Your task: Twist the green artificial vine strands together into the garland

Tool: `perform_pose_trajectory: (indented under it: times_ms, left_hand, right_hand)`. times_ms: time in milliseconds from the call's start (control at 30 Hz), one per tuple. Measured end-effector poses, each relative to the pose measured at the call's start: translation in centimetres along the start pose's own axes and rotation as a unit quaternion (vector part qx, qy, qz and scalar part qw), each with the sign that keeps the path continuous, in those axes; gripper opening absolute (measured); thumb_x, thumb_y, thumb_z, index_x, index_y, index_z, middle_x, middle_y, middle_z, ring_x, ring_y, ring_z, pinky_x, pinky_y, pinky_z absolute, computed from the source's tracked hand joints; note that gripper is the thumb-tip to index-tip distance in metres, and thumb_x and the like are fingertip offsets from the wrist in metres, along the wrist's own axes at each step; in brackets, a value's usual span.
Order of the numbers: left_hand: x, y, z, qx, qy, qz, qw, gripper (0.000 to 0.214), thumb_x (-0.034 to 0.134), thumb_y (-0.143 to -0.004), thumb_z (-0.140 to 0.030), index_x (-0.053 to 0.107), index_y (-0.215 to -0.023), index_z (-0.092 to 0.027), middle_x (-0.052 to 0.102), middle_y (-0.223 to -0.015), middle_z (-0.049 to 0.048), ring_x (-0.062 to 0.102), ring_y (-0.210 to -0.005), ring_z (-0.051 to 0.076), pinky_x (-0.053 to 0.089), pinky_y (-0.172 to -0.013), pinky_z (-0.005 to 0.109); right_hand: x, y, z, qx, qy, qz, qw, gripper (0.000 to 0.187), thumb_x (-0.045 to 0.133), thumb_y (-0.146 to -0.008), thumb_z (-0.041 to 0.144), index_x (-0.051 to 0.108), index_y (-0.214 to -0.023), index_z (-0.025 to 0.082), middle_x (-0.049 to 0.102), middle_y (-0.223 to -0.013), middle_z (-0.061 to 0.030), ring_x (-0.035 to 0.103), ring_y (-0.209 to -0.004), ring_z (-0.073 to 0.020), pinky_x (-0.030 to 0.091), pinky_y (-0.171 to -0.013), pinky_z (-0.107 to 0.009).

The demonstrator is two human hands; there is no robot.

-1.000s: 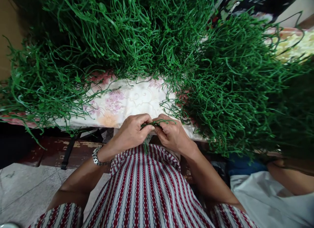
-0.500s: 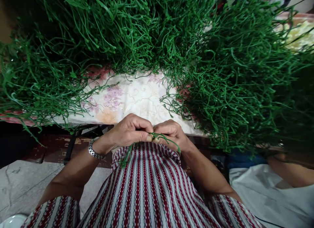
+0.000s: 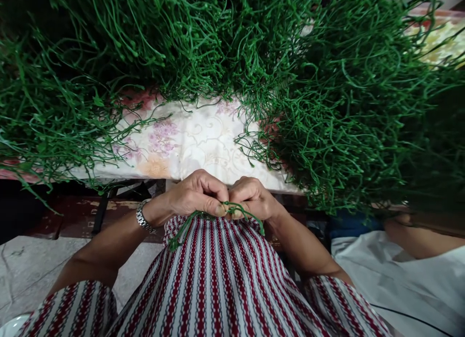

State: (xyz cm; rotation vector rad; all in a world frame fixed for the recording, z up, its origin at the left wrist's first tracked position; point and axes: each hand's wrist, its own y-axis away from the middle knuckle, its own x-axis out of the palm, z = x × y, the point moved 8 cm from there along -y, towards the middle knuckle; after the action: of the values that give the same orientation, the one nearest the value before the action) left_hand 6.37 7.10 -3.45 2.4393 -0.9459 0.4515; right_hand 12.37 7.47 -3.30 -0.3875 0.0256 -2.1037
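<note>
Where the striped garment [image 3: 218, 279] fills the lower centre of the frame, the left hand [image 3: 198, 194] and right hand [image 3: 254, 199] meet at its upper edge, thumbs against curled forefingers, both pinching a small bunch of green plastic-looking stems [image 3: 176, 242] near mid-frame. Its bent ends droop out to left and right. The bunch should be light and pliable, perhaps springy and a little slick; its middle, between the thumbs, looks the surest place to grip, since the thin ends could snag. Beyond the hands lies a floral tablecloth [image 3: 207, 138]; farther off, tangled heaps of similar stems [image 3: 337, 124] spread across the upper frame.
</note>
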Motion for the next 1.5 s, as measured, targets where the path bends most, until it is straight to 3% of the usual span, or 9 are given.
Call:
perform_pose_trajectory:
  times_ms: [433, 567, 767, 967, 1100, 1267, 1333, 1433, 1500]
  left_hand:
    - [-0.1, -0.1, 0.4, 0.010, 0.027, 0.000, 1.000, 0.012, 0.069, -0.058, -0.021, 0.064, -0.055, -0.011, 0.054, -0.049, 0.0003, 0.039, -0.045, 0.007, 0.028, -0.045, 0.022]
    - [-1.1, -0.2, -0.7, 0.016, -0.176, -0.053, 0.983, 0.017, 0.058, -0.071, -0.024, 0.055, -0.059, -0.012, 0.041, -0.051, -0.0043, 0.032, -0.049, 0.006, 0.024, -0.046, 0.019]
    - [-0.7, 0.0, -1.1, 0.013, -0.435, -0.078, 0.897, 0.020, 0.042, -0.076, -0.013, 0.045, -0.056, -0.014, 0.032, -0.049, -0.0057, 0.030, -0.048, 0.006, 0.020, -0.047, 0.019]
    - [0.9, 0.5, -2.1, 0.104, -0.257, -0.043, 0.960, 0.023, 0.052, -0.078, -0.024, 0.060, -0.060, -0.013, 0.041, -0.047, -0.0029, 0.030, -0.045, 0.007, 0.025, -0.046, 0.021]
    - [1.4, 0.7, -2.4, 0.112, -0.144, -0.037, 0.983, 0.031, 0.060, -0.074, -0.040, 0.067, -0.057, -0.015, 0.050, -0.045, 0.0021, 0.036, -0.042, 0.010, 0.027, -0.042, 0.023]
    - [-1.2, 0.7, -2.1, 0.077, -0.090, -0.148, 0.982, 0.026, 0.065, -0.070, -0.039, 0.068, -0.060, -0.016, 0.053, -0.050, 0.0020, 0.041, -0.047, 0.009, 0.030, -0.046, 0.021]
    - [-2.7, 0.6, -2.0, 0.051, -0.047, -0.205, 0.976, 0.024, 0.068, -0.069, -0.037, 0.065, -0.062, -0.014, 0.050, -0.050, -0.0005, 0.038, -0.046, 0.007, 0.028, -0.045, 0.019]
    - [-3.7, 0.0, -2.7, 0.043, 0.008, -0.260, 0.965, 0.019, 0.070, -0.067, -0.032, 0.064, -0.066, -0.013, 0.049, -0.050, -0.0022, 0.039, -0.043, 0.005, 0.028, -0.041, 0.016]
    - [-3.9, -0.3, -3.9, 0.081, 0.041, -0.290, 0.953, 0.016, 0.069, -0.066, -0.027, 0.063, -0.066, -0.013, 0.050, -0.051, -0.0027, 0.042, -0.041, 0.005, 0.031, -0.040, 0.016]
  right_hand:
    - [0.2, 0.0, -1.3, 0.040, -0.061, 0.024, 0.997, 0.035, 0.062, -0.078, 0.040, 0.062, -0.063, 0.008, 0.053, -0.050, -0.0013, 0.043, -0.042, -0.0058, 0.034, -0.044, -0.018]
    - [-1.2, -0.2, 0.4, 0.065, 0.155, -0.003, 0.986, 0.034, 0.054, -0.082, 0.038, 0.055, -0.063, 0.010, 0.042, -0.050, 0.0036, 0.033, -0.044, -0.0040, 0.027, -0.044, -0.018]
    - [-1.4, 0.1, 2.1, 0.126, 0.436, 0.032, 0.891, 0.023, 0.046, -0.085, 0.022, 0.049, -0.064, 0.013, 0.043, -0.058, 0.0030, 0.035, -0.053, -0.0052, 0.027, -0.053, -0.019]
    - [-0.3, 0.8, 1.1, 0.062, 0.126, -0.021, 0.990, 0.033, 0.054, -0.082, 0.039, 0.055, -0.064, 0.011, 0.045, -0.051, 0.0027, 0.037, -0.044, -0.0046, 0.030, -0.044, -0.017]
    - [-1.4, 0.9, -0.1, 0.001, -0.049, -0.138, 0.989, 0.046, 0.063, -0.070, 0.054, 0.054, -0.054, 0.011, 0.049, -0.044, 0.0001, 0.038, -0.036, -0.0056, 0.030, -0.037, -0.019]
    - [-3.7, 3.2, 7.0, -0.066, 0.114, -0.225, 0.965, 0.034, 0.060, -0.079, 0.042, 0.060, -0.062, 0.012, 0.054, -0.051, -0.0016, 0.049, -0.045, -0.0086, 0.036, -0.045, -0.021]
    - [-5.4, 5.6, 13.2, -0.101, 0.352, -0.320, 0.874, 0.017, 0.054, -0.085, 0.027, 0.065, -0.079, 0.016, 0.060, -0.064, -0.0025, 0.056, -0.058, -0.0107, 0.042, -0.055, -0.024]
    - [-8.2, 9.9, 21.3, -0.038, 0.660, -0.484, 0.574, 0.023, 0.047, -0.088, 0.026, 0.063, -0.105, 0.023, 0.063, -0.089, -0.0056, 0.058, -0.082, -0.0184, 0.045, -0.077, -0.035]
    - [-10.0, 10.9, 23.0, 0.078, 0.774, -0.473, 0.413, 0.031, 0.047, -0.088, 0.033, 0.057, -0.116, 0.025, 0.061, -0.108, -0.0103, 0.051, -0.105, -0.0284, 0.035, -0.093, -0.050]
